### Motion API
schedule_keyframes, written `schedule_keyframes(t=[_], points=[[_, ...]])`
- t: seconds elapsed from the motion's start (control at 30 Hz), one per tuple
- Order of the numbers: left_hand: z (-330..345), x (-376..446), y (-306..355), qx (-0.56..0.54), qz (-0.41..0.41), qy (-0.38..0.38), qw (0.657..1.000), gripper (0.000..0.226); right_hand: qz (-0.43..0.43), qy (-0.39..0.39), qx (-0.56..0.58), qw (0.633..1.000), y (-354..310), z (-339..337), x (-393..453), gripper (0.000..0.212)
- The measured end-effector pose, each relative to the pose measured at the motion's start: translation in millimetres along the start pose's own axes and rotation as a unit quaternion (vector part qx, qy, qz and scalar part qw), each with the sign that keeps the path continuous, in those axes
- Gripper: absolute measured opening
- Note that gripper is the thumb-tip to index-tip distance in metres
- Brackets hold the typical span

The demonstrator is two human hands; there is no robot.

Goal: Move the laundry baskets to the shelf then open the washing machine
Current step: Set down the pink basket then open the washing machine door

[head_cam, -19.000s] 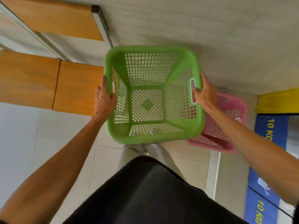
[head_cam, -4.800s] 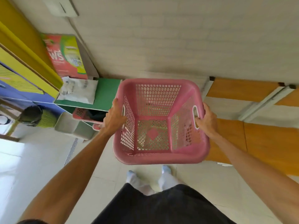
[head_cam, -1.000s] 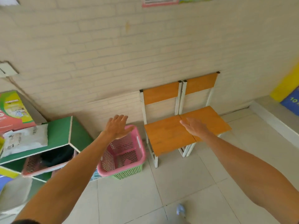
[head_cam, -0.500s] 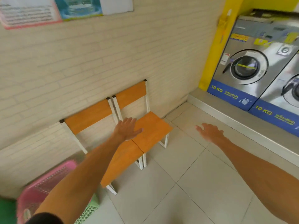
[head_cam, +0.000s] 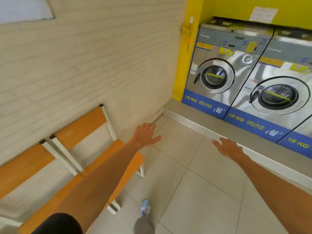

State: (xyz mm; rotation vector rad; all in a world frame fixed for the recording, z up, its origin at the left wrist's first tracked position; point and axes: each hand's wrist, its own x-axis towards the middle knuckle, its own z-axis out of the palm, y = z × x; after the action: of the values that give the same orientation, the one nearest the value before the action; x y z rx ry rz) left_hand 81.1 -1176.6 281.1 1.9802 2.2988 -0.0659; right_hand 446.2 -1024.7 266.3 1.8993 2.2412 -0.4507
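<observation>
Two steel front-loading washing machines stand on a raised step at the right. The nearer-to-the-wall washing machine [head_cam: 224, 68] has its round door [head_cam: 217, 76] shut, with a dark handle on the door's left side. The second washing machine [head_cam: 278, 98] also has a shut door. My left hand [head_cam: 145, 135] is stretched forward, empty, fingers spread, over the floor past the chairs. My right hand [head_cam: 228, 147] is also empty and spread, just short of the step. No laundry basket or shelf is in view.
Two orange chairs [head_cam: 94, 159] with white frames stand against the brick wall at the left. A grey raised step [head_cam: 194, 120] runs in front of the machines. A yellow pillar [head_cam: 185, 56] divides wall and machines. My foot [head_cam: 145, 206] is on the tiled floor.
The view has swung right, away from the stacked pink and green baskets, which have left the frame. The washing machines have come nearer. Both hands stay empty and extended.
</observation>
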Motion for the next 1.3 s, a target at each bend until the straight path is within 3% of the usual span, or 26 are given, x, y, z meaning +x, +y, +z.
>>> schedule_keyframes(t=[0.37,0.5,0.67,0.87,1.0,1.3], points=[[-55,254,-18,0.028,0.117,0.024,0.992,0.080,0.086,0.055,0.093,0.990,-6,-53,169,0.074],[-63,329,0,0.018,0.153,0.027,0.988,0.100,0.125,0.050,0.120,0.984,16,-57,224,0.079],[-61,420,32,0.021,0.182,0.011,0.983,0.094,0.167,0.040,0.123,0.977,56,-63,288,0.078],[-74,546,92,0.035,0.219,0.023,0.975,0.098,0.183,0.030,0.125,0.975,119,-94,385,0.077],[-89,633,148,0.030,0.218,0.029,0.975,0.083,0.197,0.032,0.147,0.969,168,-136,459,0.077],[-98,779,278,0.011,0.293,0.026,0.956,0.077,0.225,0.020,0.181,0.957,252,-197,576,0.070]])
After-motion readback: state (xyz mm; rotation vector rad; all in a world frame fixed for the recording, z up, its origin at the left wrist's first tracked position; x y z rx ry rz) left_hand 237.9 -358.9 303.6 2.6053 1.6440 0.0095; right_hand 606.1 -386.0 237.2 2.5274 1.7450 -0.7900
